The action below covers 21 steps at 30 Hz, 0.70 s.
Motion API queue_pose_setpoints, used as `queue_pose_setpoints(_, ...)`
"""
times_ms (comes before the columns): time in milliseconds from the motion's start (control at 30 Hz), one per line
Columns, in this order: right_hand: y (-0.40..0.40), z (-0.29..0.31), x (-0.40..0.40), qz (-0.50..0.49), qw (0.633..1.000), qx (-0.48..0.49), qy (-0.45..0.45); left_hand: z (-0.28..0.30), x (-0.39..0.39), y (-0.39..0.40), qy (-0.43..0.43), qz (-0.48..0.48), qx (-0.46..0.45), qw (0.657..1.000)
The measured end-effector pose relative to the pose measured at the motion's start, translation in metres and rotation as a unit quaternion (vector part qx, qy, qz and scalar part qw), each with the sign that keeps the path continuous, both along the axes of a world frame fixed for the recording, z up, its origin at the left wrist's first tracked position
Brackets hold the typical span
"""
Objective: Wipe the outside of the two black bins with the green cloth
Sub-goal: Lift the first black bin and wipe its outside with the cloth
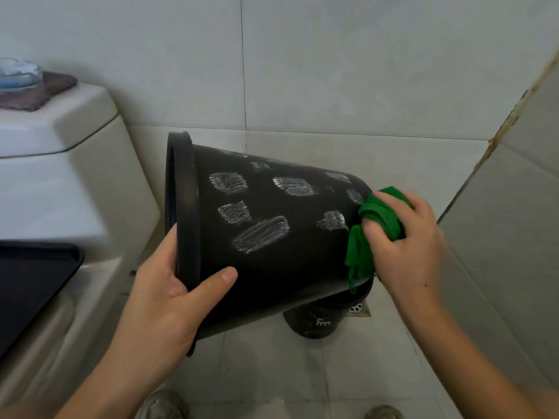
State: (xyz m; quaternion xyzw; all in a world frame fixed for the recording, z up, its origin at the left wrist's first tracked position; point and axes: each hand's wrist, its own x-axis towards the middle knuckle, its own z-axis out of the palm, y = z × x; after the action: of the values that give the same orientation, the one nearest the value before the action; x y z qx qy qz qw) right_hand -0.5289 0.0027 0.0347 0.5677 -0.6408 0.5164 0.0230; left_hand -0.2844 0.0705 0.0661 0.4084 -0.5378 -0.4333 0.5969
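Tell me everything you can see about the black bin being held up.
The held bin looks like matte black plastic, round and tapered, with a thick rim. It is tipped on its side, mouth toward the toilet, base to the right. Whitish scratchy patches dot its wall. The left hand grips the rim, thumb on the wall; the right hand presses the cloth against the base end.

Left hand (pixel 169 294) grips with thumb extended; right hand (pixel 405 240) is curled closed, both forearms reaching forward.
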Motion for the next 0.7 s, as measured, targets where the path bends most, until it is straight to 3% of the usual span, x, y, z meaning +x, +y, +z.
queue_pose_setpoints(167, 0.028, -0.011, 0.031, 0.135, 0.979, -0.059, 0.141, -0.001, -0.003, -0.001, -0.012, 0.015, -0.013, 1.000)
queue_pose_setpoints(300, 0.001, 0.002, 0.004, 0.074, 0.997, -0.027, 0.009, 0.001, -0.004, 0.003, -0.038, 0.014, -0.022, 0.999)
queue_pose_setpoints(367, 0.001, 0.002, 0.006, 0.052, 0.998, -0.019, 0.002, 0.001, -0.006, 0.004, -0.052, -0.009, -0.022, 0.998)
queue_pose_setpoints(533, 0.024, -0.007, 0.029, 0.168, 0.970, -0.086, 0.155, -0.004, -0.002, 0.002, -0.045, -0.025, -0.030, 0.998)
queue_pose_setpoints(700, -0.002, 0.006, 0.012, 0.097, 0.995, -0.016, 0.011, -0.004, -0.007, 0.005, -0.095, -0.016, -0.038, 0.995)
